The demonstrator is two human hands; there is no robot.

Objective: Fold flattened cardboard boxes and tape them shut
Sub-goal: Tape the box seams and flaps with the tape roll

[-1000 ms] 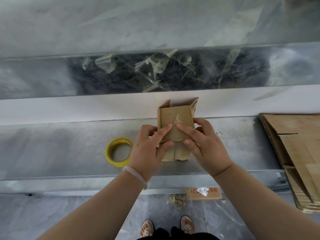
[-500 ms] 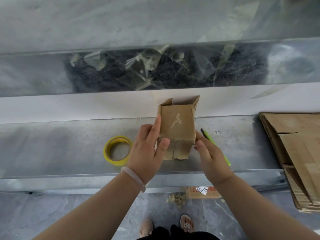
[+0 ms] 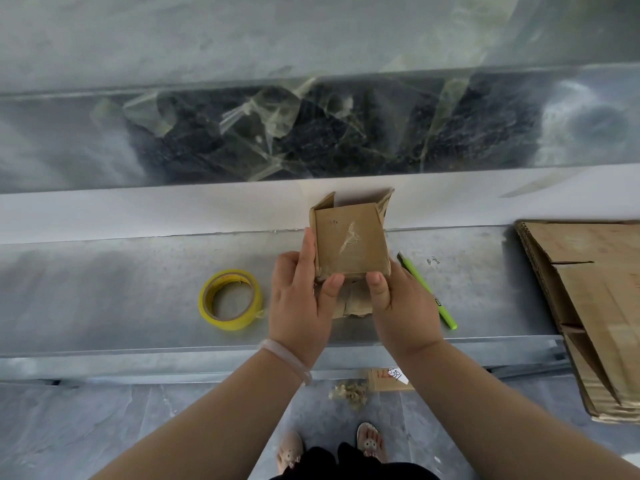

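Over the middle of the grey surface (image 3: 104, 292), both hands, left (image 3: 298, 299) and right (image 3: 401, 306), now clasp the small brown cardboard box (image 3: 349, 244) from either side, thumbs moved down to its near edge, its flaps seemingly ready for the yellow tape roll (image 3: 230, 299).

The flattened cardboard stack (image 3: 595, 306) runs off the right edge, and the hands hide the small box's (image 3: 349, 244) lower flaps.
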